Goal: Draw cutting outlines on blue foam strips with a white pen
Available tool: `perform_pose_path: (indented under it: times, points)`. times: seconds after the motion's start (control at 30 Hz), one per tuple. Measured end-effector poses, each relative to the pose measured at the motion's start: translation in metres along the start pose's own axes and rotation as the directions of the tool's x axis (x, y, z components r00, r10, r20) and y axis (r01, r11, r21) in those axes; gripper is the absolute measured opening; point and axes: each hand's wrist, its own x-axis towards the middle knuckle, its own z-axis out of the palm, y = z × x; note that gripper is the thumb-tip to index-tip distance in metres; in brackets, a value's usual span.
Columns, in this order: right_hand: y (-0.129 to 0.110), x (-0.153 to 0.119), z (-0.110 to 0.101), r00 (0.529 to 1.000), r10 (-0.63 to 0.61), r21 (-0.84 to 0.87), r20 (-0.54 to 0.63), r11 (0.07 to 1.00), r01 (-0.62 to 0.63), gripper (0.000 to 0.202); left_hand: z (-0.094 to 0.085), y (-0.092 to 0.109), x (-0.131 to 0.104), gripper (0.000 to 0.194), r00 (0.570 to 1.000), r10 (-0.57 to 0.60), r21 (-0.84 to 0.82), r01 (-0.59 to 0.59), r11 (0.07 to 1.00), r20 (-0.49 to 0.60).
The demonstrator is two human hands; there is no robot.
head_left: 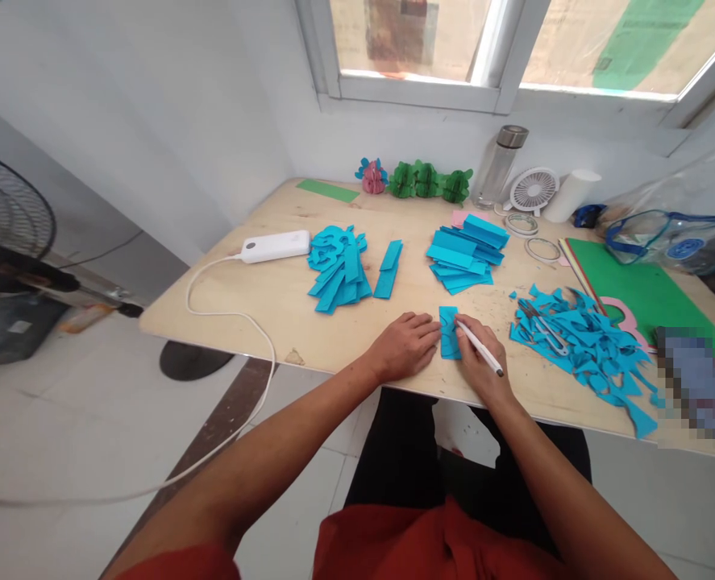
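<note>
A small blue paper piece [448, 345] lies on the table near its front edge, with faint curved lines on it. My right hand [485, 366] is closed around a white pen [481, 349], whose upper end touches or nearly touches the paper. Flat on the table to the left, my left hand [406, 346] has its fingertips at the paper's left edge. Beyond the hands sit a stack of folded blue strips [467, 254], two overlapping strips [388, 270] and a pile of blue cut shapes and strips [340, 270].
Blue scraps [602, 350] are heaped at right, with a grey cutting tool [554, 334] on them. Pink scissor handles [626, 321] rest by green sheets [641, 282]. A white power bank [276, 246] trails a cable at left. Behind stand a bottle [499, 169] and small fan [534, 191].
</note>
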Motion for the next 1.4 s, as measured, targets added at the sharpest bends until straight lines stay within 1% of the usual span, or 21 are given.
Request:
perform_pose_path:
  times: [0.17,0.4,0.53,1.07,1.4]
  points:
    - [0.007,-0.001,0.003,0.996,-0.084,-0.104,0.042,0.991,0.088,0.034,0.000,-0.001,0.000,0.025,1.000,0.012,0.003,-0.012,1.000,-0.019]
    - [0.009,-0.002,0.004,0.990,-0.134,-0.115,0.049,0.984,0.139,0.034,0.000,-0.003,0.000,0.026,1.000,0.012,-0.014,-0.012,1.000,-0.006]
    - [0.009,-0.002,0.004,0.989,-0.141,-0.124,0.049,0.982,0.146,0.034,-0.001,-0.002,0.000,0.029,1.000,0.014,-0.022,-0.014,1.000,0.004]
    - [0.013,-0.003,0.006,0.983,-0.183,-0.153,0.036,0.971,0.186,0.034,-0.001,-0.002,0.000,0.029,1.000,0.005,-0.018,-0.004,1.000,0.024]
    - [0.012,-0.003,0.006,0.980,-0.192,-0.157,0.057,0.967,0.199,0.035,-0.002,-0.002,0.000,0.029,1.000,0.005,-0.013,-0.004,1.000,0.028]
